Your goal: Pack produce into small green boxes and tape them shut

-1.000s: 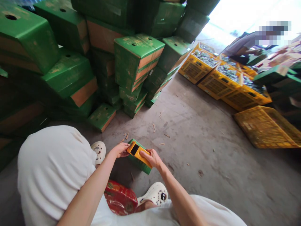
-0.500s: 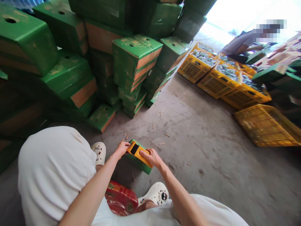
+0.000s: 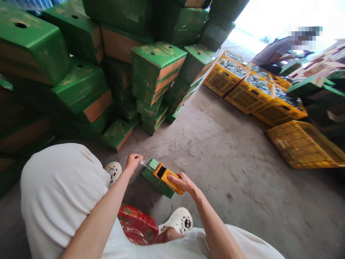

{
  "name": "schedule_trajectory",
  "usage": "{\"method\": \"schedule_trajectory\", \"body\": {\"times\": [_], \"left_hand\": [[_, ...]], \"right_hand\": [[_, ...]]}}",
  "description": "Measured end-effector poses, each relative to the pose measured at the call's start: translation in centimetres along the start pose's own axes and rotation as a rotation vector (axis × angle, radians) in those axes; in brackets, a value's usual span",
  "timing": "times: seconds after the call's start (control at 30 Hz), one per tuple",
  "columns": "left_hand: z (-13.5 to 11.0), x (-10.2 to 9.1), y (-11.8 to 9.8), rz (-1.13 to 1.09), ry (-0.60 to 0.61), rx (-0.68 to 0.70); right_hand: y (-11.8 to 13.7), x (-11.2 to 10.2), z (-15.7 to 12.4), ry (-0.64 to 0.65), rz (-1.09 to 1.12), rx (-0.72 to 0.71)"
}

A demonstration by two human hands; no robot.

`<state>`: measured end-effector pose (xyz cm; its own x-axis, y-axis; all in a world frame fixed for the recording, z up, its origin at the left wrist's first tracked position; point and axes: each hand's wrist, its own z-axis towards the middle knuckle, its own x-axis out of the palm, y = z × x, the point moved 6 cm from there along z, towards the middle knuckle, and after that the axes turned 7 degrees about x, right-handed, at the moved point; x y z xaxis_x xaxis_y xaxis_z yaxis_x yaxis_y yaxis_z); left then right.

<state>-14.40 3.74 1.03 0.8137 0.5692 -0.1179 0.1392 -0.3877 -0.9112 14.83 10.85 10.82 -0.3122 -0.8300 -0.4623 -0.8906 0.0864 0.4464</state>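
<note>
Your left hand (image 3: 133, 163), in the head view, is just left of the small green box (image 3: 151, 178), its fingertips pinched together on a clear strip (image 3: 143, 163) that reaches across toward the box's near-left end. Your right hand (image 3: 183, 182) is at the right end of that box, closed around a yellow handheld tool (image 3: 175, 185), with your thumb laid along its upper face. That tool, with a dark opening toward its left end, lies over the top of the box; whether it touches the cardboard, you cannot tell from this angle.

Nearer to you than the small green box are a red box (image 3: 138, 225) with a shiny surface and, to the right of that, your white right shoe (image 3: 176, 221); your left shoe (image 3: 113, 171) is to the small green box's left. Past the box, brown scraps (image 3: 175, 145) litter the floor (image 3: 223, 162), and farther off rise stacked green cartons (image 3: 159, 59). Well to the box's right are filled yellow crates (image 3: 242, 94), a tilted yellow crate (image 3: 302, 144) and, beyond them, a person (image 3: 272, 52) bending forward.
</note>
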Motion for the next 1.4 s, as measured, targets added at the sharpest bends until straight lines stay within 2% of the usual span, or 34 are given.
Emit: {"method": "schedule_trajectory", "body": {"times": [0.13, 0.37, 0.77, 1.0, 1.27, 1.4], "left_hand": [[0.2, -0.7, 0.4, 0.112, -0.085, 0.024], [0.2, -0.6, 1.0, 0.253, -0.201, 0.053], [1.2, -0.2, 3.4, 0.288, -0.258, 0.083], [2.1, 0.5, 5.8, 0.297, -0.216, 0.02], [1.1, 3.7, 8.6, 0.284, -0.011, -0.09], [0.8, 3.8, 9.2, 0.331, 0.025, -0.124]], "right_hand": [[-0.6, 0.1, 0.1, -0.018, -0.052, -0.01], [1.3, 1.1, 1.1, -0.115, -0.17, 0.004], [2.0, 1.4, 2.0, -0.059, -0.16, -0.001], [3.1, 1.3, 2.0, -0.047, -0.156, 0.005], [2.3, 1.5, 2.4, -0.073, -0.153, 0.015], [2.4, 1.6, 1.9, -0.083, -0.135, 0.001]]}}
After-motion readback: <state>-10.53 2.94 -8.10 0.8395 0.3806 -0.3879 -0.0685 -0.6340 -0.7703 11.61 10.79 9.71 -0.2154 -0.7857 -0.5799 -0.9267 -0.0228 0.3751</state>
